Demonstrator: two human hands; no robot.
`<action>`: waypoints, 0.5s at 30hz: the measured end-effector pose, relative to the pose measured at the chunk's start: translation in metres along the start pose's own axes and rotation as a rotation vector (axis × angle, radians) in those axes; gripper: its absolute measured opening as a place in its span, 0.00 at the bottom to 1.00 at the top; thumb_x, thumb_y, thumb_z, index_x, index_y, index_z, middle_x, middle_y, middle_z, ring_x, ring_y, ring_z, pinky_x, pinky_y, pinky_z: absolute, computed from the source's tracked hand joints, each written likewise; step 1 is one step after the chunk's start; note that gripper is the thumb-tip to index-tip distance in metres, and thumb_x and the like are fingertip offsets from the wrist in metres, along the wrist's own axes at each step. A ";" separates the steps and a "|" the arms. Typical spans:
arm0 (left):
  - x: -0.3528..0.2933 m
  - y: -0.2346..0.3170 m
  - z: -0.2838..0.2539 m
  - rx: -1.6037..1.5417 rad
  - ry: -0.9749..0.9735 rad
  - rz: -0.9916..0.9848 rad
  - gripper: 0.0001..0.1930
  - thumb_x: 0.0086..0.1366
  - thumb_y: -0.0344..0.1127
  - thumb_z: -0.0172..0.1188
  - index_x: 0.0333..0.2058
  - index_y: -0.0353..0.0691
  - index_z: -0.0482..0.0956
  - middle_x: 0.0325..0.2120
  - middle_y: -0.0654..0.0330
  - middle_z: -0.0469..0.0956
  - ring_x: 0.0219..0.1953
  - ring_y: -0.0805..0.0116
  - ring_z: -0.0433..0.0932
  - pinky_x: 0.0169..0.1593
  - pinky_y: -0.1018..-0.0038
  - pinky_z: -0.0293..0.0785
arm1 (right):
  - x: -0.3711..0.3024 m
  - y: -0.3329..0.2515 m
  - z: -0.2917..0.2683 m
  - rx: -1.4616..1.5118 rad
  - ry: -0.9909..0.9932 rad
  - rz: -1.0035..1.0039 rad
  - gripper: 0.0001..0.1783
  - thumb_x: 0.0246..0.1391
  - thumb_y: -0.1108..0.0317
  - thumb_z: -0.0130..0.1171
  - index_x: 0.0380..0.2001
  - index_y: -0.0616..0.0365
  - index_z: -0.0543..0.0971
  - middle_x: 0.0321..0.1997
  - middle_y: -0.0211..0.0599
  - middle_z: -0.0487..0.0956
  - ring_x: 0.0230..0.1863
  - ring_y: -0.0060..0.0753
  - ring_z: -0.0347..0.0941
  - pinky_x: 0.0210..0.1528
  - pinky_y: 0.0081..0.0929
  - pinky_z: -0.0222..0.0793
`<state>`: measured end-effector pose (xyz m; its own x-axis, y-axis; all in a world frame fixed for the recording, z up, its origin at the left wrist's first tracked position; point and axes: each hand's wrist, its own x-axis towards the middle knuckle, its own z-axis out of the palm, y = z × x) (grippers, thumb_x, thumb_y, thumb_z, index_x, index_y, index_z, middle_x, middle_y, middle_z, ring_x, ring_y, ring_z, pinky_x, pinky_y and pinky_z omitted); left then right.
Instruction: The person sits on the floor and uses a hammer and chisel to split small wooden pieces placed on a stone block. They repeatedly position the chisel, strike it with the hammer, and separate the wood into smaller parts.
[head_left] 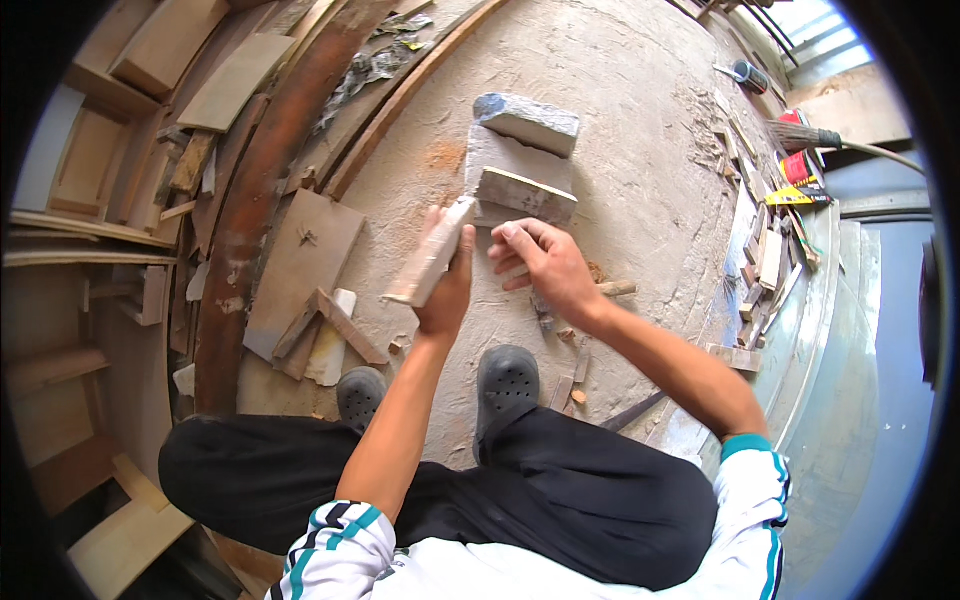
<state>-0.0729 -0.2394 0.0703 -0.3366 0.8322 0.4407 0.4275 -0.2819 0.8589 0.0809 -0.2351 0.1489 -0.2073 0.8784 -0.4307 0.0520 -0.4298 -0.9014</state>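
My left hand (447,292) is closed round a short, pale, rough-faced wood block (430,262), held tilted above the floor. Just to its right hovers my right hand (545,262), fingers loosely curled and apart, with nothing visible in them. Beyond both hands, a greyish board (484,150) lies on the floor. Across its far end rests a thick block with a bluish end (528,122). A second, weathered wood block (525,195) sits at its near end, close to my right fingertips.
Left of me, a rusty beam (232,240) runs beside stacked boards and a wooden shelf (60,365). Wood scraps (325,330) lie by my left shoe. On the right are offcuts (770,258), a brush (805,134), a yellow-and-black tool (798,197) and a dark can (748,76).
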 end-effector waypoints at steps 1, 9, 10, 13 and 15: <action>-0.006 -0.008 0.011 0.084 -0.031 0.107 0.18 0.63 0.33 0.70 0.49 0.29 0.81 0.45 0.46 0.83 0.41 0.62 0.86 0.45 0.70 0.81 | -0.007 0.008 0.001 0.011 0.045 -0.059 0.20 0.72 0.53 0.49 0.48 0.62 0.76 0.35 0.36 0.80 0.36 0.26 0.80 0.34 0.23 0.79; -0.030 -0.026 0.075 -0.051 -0.299 0.192 0.29 0.59 0.45 0.70 0.55 0.32 0.77 0.45 0.46 0.83 0.37 0.51 0.86 0.38 0.64 0.83 | -0.015 0.026 -0.021 0.441 0.046 0.162 0.47 0.61 0.44 0.61 0.66 0.70 0.55 0.39 0.49 0.78 0.27 0.33 0.80 0.27 0.29 0.82; -0.031 -0.033 0.079 -0.008 -0.336 0.165 0.32 0.57 0.40 0.71 0.59 0.34 0.74 0.48 0.46 0.82 0.40 0.50 0.86 0.41 0.64 0.84 | -0.008 0.027 -0.025 0.449 0.062 0.190 0.40 0.63 0.51 0.58 0.65 0.70 0.58 0.41 0.48 0.78 0.27 0.32 0.80 0.27 0.28 0.82; -0.019 -0.044 0.077 0.038 -0.486 0.255 0.34 0.55 0.35 0.70 0.61 0.36 0.72 0.51 0.45 0.80 0.44 0.50 0.85 0.45 0.63 0.83 | 0.001 0.022 -0.037 0.428 0.076 0.227 0.31 0.64 0.58 0.52 0.64 0.66 0.64 0.37 0.39 0.78 0.28 0.30 0.80 0.28 0.27 0.82; -0.003 -0.048 0.066 0.011 -0.562 0.317 0.33 0.56 0.32 0.65 0.62 0.39 0.71 0.53 0.47 0.79 0.49 0.50 0.82 0.49 0.62 0.81 | 0.001 0.020 -0.044 0.381 0.140 0.264 0.31 0.61 0.61 0.51 0.64 0.67 0.65 0.35 0.38 0.78 0.27 0.29 0.79 0.28 0.27 0.82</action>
<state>-0.0366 -0.1969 0.0100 0.2966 0.8334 0.4663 0.4438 -0.5527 0.7054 0.1242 -0.2333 0.1286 -0.1006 0.7376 -0.6677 -0.2815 -0.6648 -0.6920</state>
